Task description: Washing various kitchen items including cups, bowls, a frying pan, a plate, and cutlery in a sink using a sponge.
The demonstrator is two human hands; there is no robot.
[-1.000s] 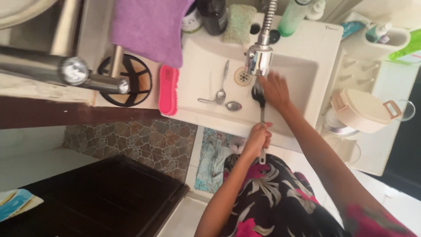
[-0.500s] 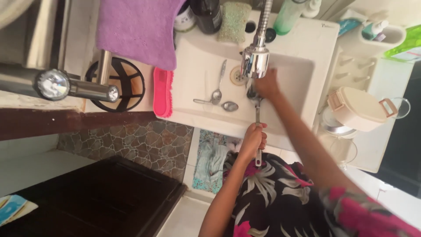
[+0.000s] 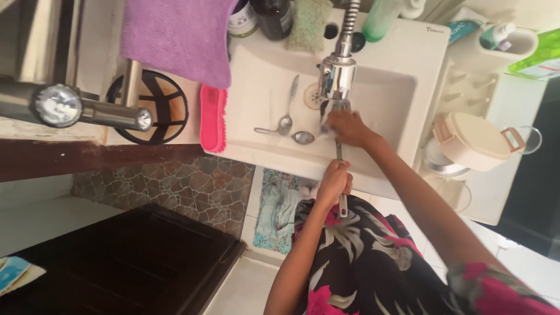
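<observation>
A long-handled metal utensil [image 3: 339,153] lies over the white sink [image 3: 256,153], its head under the chrome faucet head [image 3: 337,76]. My left hand [image 3: 334,182] grips the handle's lower end at the sink's near rim. My right hand [image 3: 348,129] is closed over the utensil's head just below the faucet and hides it. Two spoons [image 3: 286,120] lie on the sink floor to the left, close to the drain [image 3: 312,96].
A pink brush [image 3: 211,116] lies on the sink's left rim beside a purple cloth [image 3: 175,35]. Bottles [image 3: 274,14] and a green sponge [image 3: 306,23] line the back edge. At the right, a cream lidded container [image 3: 472,143] rests on a drying rack. A dark cabinet [image 3: 128,262] stands lower left.
My right hand slid from beside the faucet head back down over the utensil's head. My left hand kept its grip on the handle. The view drifted slightly.
</observation>
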